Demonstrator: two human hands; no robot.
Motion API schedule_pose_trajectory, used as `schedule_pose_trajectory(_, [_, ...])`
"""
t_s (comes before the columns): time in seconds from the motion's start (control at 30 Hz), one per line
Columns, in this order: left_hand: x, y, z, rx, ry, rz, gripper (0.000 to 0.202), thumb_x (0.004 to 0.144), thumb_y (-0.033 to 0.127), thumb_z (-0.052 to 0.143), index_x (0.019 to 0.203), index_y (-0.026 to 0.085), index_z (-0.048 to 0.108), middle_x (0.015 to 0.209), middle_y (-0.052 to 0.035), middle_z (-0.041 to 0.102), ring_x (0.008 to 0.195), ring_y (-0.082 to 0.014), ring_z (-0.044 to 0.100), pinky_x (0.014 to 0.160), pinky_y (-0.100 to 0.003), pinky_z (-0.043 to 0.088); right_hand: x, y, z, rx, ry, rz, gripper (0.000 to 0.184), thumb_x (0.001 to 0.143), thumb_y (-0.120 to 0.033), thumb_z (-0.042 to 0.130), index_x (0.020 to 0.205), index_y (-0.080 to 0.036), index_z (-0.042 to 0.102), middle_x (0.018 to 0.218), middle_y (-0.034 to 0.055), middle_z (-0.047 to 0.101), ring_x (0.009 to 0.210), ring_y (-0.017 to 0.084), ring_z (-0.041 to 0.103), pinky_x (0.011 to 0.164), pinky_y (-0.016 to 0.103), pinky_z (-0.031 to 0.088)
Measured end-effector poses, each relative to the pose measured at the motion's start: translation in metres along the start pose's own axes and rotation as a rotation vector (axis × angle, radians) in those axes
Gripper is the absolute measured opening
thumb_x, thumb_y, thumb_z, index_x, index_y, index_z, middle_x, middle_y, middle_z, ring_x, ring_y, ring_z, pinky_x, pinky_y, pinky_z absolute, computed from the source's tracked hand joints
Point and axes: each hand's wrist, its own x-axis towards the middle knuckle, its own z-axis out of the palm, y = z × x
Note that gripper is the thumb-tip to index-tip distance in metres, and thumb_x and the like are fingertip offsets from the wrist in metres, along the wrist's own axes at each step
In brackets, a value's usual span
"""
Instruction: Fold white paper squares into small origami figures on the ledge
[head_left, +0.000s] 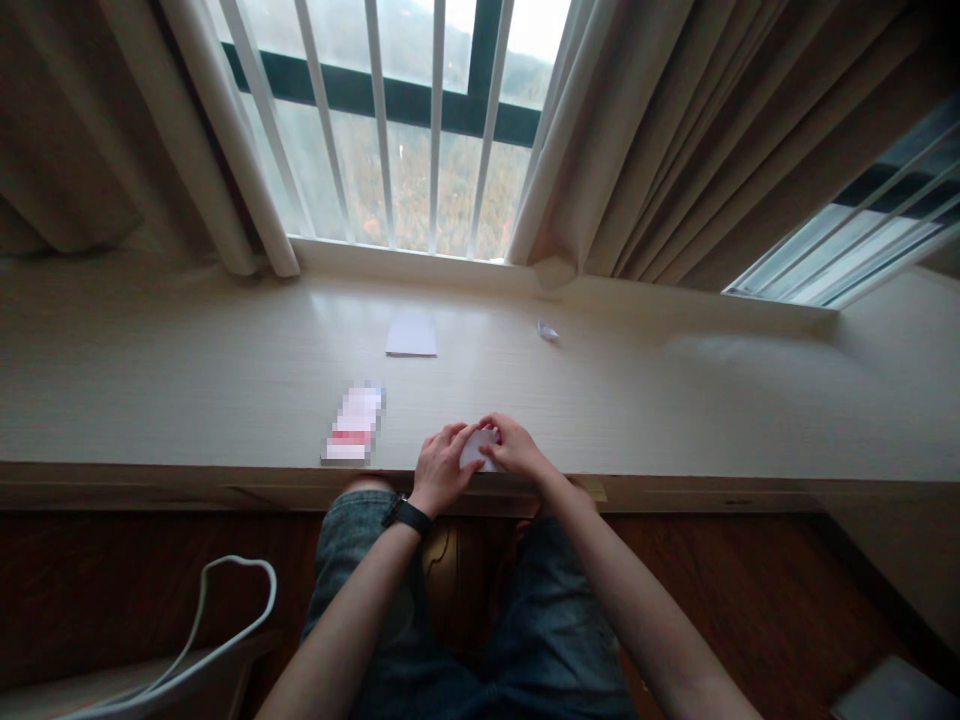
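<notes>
At the front edge of the desk, a small piece of white paper (pixel 475 448) lies between both hands. My left hand (pixel 442 466), with a dark watch on its wrist, has its fingers over the paper's left side. From the right, my right hand (pixel 514 446) pinches the paper with curled fingers. The fingers partly cover the paper, so its exact folds cannot be made out. Farther back lies a flat stack of white paper sheets (pixel 411 336). A small folded white paper piece (pixel 547 331) sits behind and to the right of my hands.
A pixelated flat pink-and-white object (pixel 352 425) lies to the left on the pale desk (pixel 187 400). Behind the desk is a barred window (pixel 405 150) between curtains (pixel 637 140). A white curved frame (pixel 240 630) stands at the lower left.
</notes>
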Motion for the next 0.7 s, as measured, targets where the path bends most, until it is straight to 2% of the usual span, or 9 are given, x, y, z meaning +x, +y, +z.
schedule_pose_trajectory(0.13, [-0.0004,0.0003,-0.0007,-0.018,0.007,-0.02,0.065,0.079,0.03,0.07,0.138,0.033,0.043,0.126,-0.0051,0.054,0.114,-0.023,0.054,0.099,-0.039,0.042,-0.0007,-0.0011,0.0011,0.009,-0.008,-0.008,0.038,0.072,-0.013,0.067,0.109,-0.023,0.065,0.101,0.0014,0.064,0.083,0.015,0.056,0.081,0.028,0.044])
schedule_pose_trajectory(0.43, [-0.0005,0.0016,-0.0017,-0.033,-0.002,-0.011,0.059,0.08,0.029,0.068,0.135,0.029,0.045,0.129,-0.006,0.056,0.118,-0.0238,0.053,0.102,-0.039,0.04,-0.0064,0.0001,-0.0014,0.092,-0.005,-0.011,0.04,0.073,-0.012,0.065,0.112,-0.023,0.069,0.096,0.0023,0.063,0.074,0.013,0.054,0.073,0.024,0.045])
schedule_pose_trajectory(0.53, [-0.0008,0.0008,-0.0009,-0.03,-0.009,-0.005,0.057,0.081,0.03,0.067,0.134,0.027,0.046,0.126,-0.0063,0.059,0.116,-0.0236,0.054,0.101,-0.04,0.041,-0.0074,0.0027,0.0002,0.157,0.028,-0.029,0.036,0.072,-0.011,0.062,0.105,-0.023,0.07,0.098,0.0021,0.063,0.075,0.013,0.054,0.073,0.024,0.045])
schedule_pose_trajectory(0.7, [-0.0014,-0.0012,0.0001,-0.034,-0.012,0.03,0.047,0.086,0.035,0.063,0.13,0.025,0.05,0.122,-0.0062,0.064,0.114,-0.023,0.057,0.1,-0.04,0.041,-0.005,0.0042,0.0027,0.228,0.108,0.027,0.017,0.069,-0.016,0.061,0.083,-0.02,0.071,0.093,0.0022,0.064,0.075,0.014,0.055,0.071,0.025,0.044])
